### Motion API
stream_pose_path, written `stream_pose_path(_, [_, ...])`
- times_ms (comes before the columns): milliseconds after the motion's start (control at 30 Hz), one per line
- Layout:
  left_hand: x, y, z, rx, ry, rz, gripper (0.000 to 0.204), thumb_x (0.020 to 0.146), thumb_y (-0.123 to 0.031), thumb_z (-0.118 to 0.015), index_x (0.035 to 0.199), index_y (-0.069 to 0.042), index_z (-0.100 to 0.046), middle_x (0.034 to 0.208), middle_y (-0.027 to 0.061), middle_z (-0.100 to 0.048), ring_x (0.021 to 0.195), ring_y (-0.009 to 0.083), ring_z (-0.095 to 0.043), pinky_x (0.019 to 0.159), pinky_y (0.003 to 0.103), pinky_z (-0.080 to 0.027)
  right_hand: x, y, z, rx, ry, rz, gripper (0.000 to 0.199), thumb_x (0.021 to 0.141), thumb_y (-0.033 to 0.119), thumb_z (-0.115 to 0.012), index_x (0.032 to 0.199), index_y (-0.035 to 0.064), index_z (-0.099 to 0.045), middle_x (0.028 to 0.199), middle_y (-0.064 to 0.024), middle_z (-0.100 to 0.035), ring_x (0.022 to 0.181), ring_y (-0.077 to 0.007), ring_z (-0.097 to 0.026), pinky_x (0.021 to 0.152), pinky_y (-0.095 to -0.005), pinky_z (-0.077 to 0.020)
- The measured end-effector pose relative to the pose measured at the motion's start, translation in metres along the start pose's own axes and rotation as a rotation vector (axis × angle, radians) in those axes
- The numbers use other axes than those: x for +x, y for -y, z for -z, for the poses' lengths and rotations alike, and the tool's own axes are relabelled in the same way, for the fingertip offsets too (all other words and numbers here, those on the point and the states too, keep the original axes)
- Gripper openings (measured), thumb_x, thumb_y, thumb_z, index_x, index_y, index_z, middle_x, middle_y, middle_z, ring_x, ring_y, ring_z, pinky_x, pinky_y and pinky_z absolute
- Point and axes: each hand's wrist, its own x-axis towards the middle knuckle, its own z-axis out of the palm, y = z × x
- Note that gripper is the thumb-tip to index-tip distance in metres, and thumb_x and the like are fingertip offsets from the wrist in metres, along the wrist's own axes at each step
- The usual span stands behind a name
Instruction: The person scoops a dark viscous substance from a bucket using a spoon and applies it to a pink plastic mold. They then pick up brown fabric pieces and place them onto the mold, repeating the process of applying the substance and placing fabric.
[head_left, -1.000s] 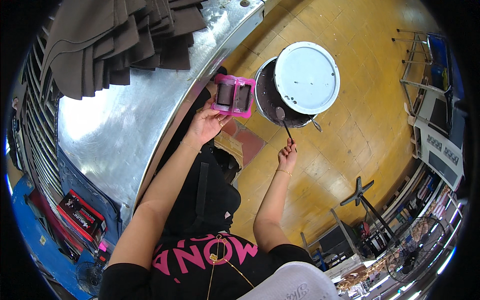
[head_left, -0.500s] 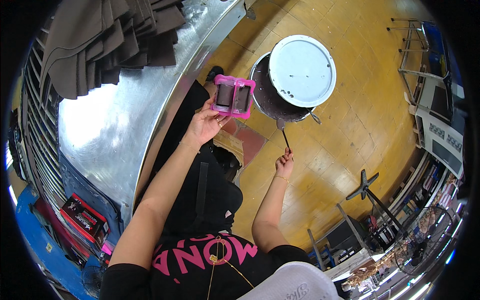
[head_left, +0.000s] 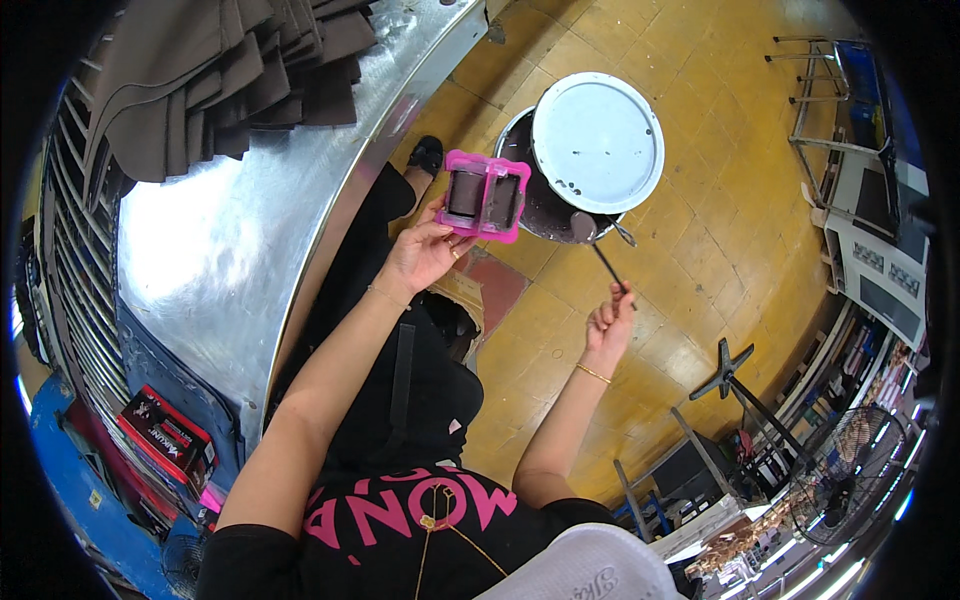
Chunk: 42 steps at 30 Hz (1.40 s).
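Holding a pink mould (head_left: pixel 484 195) at arm's length, the left hand (head_left: pixel 420 255) grips its near edge, thumb on top and fingers (head_left: pixel 440 228) curled under, so the mould's two dark-filled cavities sit just beyond the fingertips and tip slightly toward the pot (head_left: pixel 540 200). The only view is the head camera, looking down. The right hand (head_left: pixel 608 325) is clenched in a pinch on the end of a thin spoon (head_left: pixel 597 255), whose handle runs up and away from the fingers to a bowl resting at the pot's near rim. Against the frames of a second and half a second ago, the mould has come up and nearer the pot, now touching or overlapping its left rim in the picture, and the spoon hand has risen with it; the spoon bowl seems to have stayed at the pot's edge. Judged from that, the work looks to be at the point of moving dark paste between pot and mould, with the cavities already looking full. A white round lid (head_left: pixel 598 143) covers the pot's far half, beyond the spoon. Left of the left-hand fingers lies a shiny metal table (head_left: pixel 250 260) with a stack of brown cloth (head_left: pixel 220 80) at its far end. Under both hands is yellow tiled floor (head_left: pixel 700 260).
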Motion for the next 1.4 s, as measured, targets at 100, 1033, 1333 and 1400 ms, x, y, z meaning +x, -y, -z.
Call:
stream_pose_path(100, [0.001,0.004,-0.015,-0.021,0.065,0.011,0.06,0.078,0.006,-0.055,0.133,-0.014,-0.044,0.127,0.0103,-0.053,0.118,0.0266,-0.052,0.106,0.046,-0.039,-0.021,0.032,-0.068,-0.13,0.08,0.19,0.027,0.098,0.031,-0.051,0.106,0.0063,-0.056,0.098,-0.0098,-0.063,0.04,-0.0048,-0.037,0.036,-0.0181,-0.0264])
stream_pose_path(1033, [-0.008,0.01,-0.054,-0.158,0.24,-0.022,0.064,0.077,0.007,-0.057,0.134,-0.019,-0.045,0.127,0.0057,-0.055,0.118,0.0226,-0.054,0.111,0.044,-0.036,-0.107,0.02,-0.197,-1.17,0.491,1.238,0.015,0.091,0.006,-0.059,0.104,0.0009,-0.064,0.089,-0.0154,-0.066,0.07,-0.0235,-0.064,0.058,-0.0293,-0.0501])
stream_pose_path(1333, [-0.006,0.008,-0.047,-0.149,0.177,-0.023,0.06,0.077,0.007,-0.056,0.131,-0.019,-0.047,0.121,0.0048,-0.058,0.116,0.0219,-0.055,0.11,0.041,-0.035,-0.098,0.036,-0.203,-0.609,0.199,0.87,0.024,0.1,0.021,-0.048,0.104,-0.0016,-0.053,0.084,-0.0143,-0.06,0.042,-0.0089,-0.045,0.04,-0.02,-0.0324])
stream_pose_path(1400, [-0.005,0.007,-0.042,-0.154,0.166,-0.028,0.06,0.077,0.007,-0.056,0.13,-0.019,-0.047,0.121,0.0047,-0.059,0.116,0.0219,-0.055,0.11,0.042,-0.035,-0.081,0.045,-0.195,-0.417,0.104,0.695,0.03,0.1,0.03,-0.048,0.103,-0.0001,-0.051,0.085,-0.0134,-0.06,0.04,-0.0062,-0.04,0.036,-0.0185,-0.0246])
